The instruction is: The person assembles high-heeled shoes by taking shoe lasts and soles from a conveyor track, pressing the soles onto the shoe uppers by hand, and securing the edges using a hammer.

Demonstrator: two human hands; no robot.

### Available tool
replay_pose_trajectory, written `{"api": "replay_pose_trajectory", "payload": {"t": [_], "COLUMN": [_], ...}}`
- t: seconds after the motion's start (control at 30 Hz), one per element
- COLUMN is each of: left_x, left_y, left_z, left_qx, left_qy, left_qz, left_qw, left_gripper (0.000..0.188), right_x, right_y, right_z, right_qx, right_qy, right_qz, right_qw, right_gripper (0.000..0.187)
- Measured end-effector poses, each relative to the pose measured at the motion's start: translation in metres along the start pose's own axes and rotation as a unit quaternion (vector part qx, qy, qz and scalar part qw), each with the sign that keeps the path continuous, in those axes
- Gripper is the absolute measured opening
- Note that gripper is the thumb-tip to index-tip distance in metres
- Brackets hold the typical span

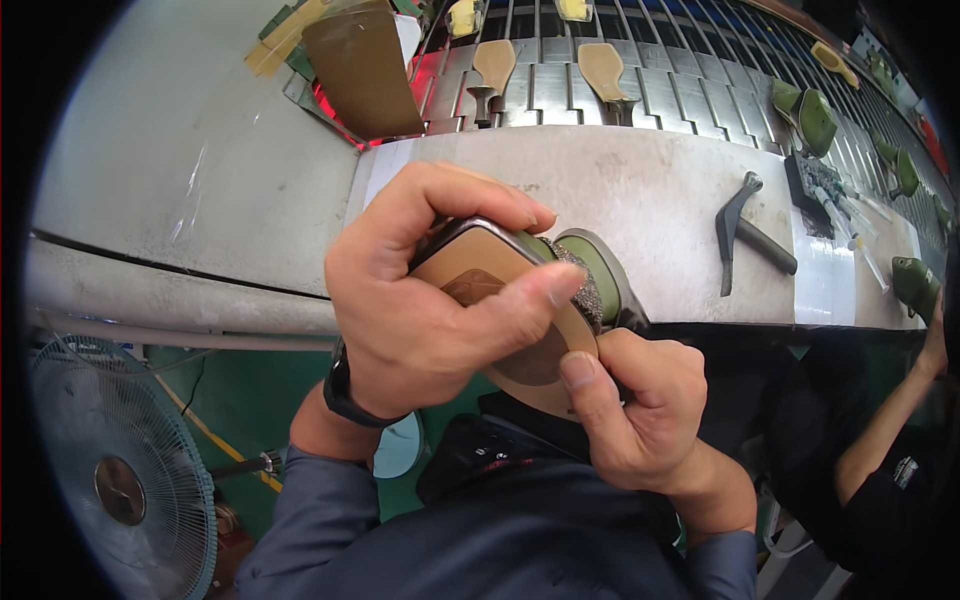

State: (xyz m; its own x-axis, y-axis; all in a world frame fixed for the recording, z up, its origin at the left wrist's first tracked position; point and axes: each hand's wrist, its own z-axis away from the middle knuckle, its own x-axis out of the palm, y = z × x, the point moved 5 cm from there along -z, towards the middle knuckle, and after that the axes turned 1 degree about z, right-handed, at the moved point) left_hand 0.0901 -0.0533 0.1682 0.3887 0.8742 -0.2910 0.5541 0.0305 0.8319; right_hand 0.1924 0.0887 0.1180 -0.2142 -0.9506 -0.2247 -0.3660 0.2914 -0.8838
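Note:
A shoe on a green last (606,275) is held in front of my chest, with a glittery strap (578,285) across it. Over it lies a tan sole (455,258) with a dark glossy rim and a squared end. My left hand (420,300) wraps round the sole and last, its thumb lying across the sole towards the strap. Low on the sole's right edge, my right hand (645,405) pinches the tan material between thumb and bent forefinger. Part of the last is hidden behind the sole and my fingers.
A hammer (755,235) lies on the bench at right, beside a dark box (808,182) with syringes. Two tan soles with dark heels (493,70) sit on the slatted conveyor (550,95). Another person's hand (935,345) holds a green last at far right. A fan (125,480) stands lower left.

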Motion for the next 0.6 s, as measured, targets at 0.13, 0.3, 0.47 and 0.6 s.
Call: {"api": "replay_pose_trajectory", "payload": {"t": [0.13, 0.3, 0.47, 0.6], "left_x": [0.004, 0.017, 0.052, 0.070], "left_y": [0.002, 0.010, -0.006, -0.122], "left_z": [-0.001, -0.013, -0.041, -0.031], "left_qx": [0.004, -0.013, -0.013, -0.231], "left_qy": [-0.015, -0.105, -0.091, -0.039], "left_qz": [-0.050, -0.013, 0.376, 0.429], "left_qw": [0.999, 0.994, 0.922, 0.872], "left_gripper": [0.020, 0.031, 0.059, 0.057], "right_x": [-0.004, -0.043, -0.080, -0.147], "right_y": [0.000, -0.017, -0.036, 0.002], "right_z": [0.000, -0.016, -0.046, -0.027], "right_qx": [-0.023, -0.123, 0.097, 0.100], "right_qy": [0.002, 0.072, -0.068, 0.151], "right_qz": [0.057, 0.222, 0.130, 0.007], "right_qw": [0.998, 0.964, 0.984, 0.983], "right_gripper": [0.019, 0.043, 0.067, 0.036]}}
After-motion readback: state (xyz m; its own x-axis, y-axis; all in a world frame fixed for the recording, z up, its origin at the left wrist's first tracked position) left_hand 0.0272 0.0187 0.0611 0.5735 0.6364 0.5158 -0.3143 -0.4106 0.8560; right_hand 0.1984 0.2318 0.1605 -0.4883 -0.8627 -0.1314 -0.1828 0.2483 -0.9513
